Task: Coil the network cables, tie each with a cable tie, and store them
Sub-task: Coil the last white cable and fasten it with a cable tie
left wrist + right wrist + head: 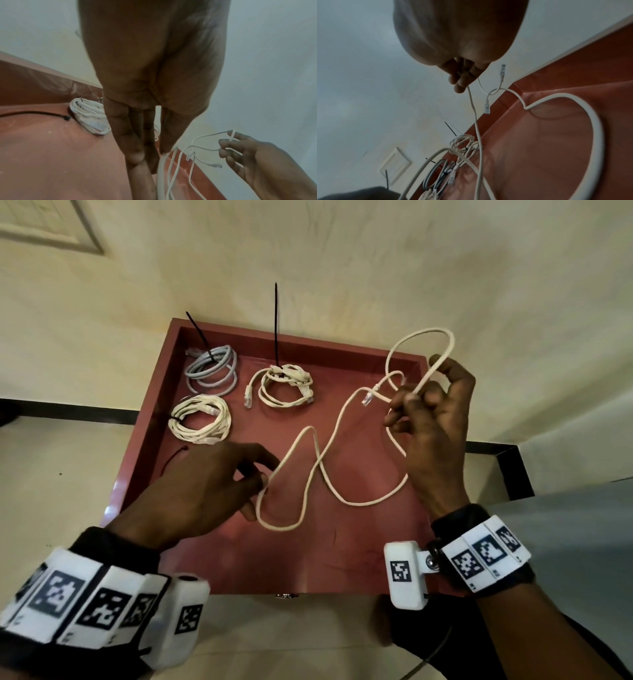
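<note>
A loose cream network cable (318,460) snakes across the red tray (308,559). My right hand (416,397) is raised over the tray's right side, fingers curled round a couple of loops of this cable, and one plug (368,398) dangles beside it. The right wrist view shows those fingers (460,82) gripping the cable (597,128). My left hand (262,482) is low over the tray's middle and pinches a bend of the same cable (160,175) between thumb and fingertips (135,155). A loose black cable tie (173,455) lies just left of that hand.
Three coiled, tied cables lie at the tray's far left: a grey one (210,369), a cream one (284,385) and another cream one (200,417). Long black tie tails stick up from two of them. A cream wall stands behind the tray.
</note>
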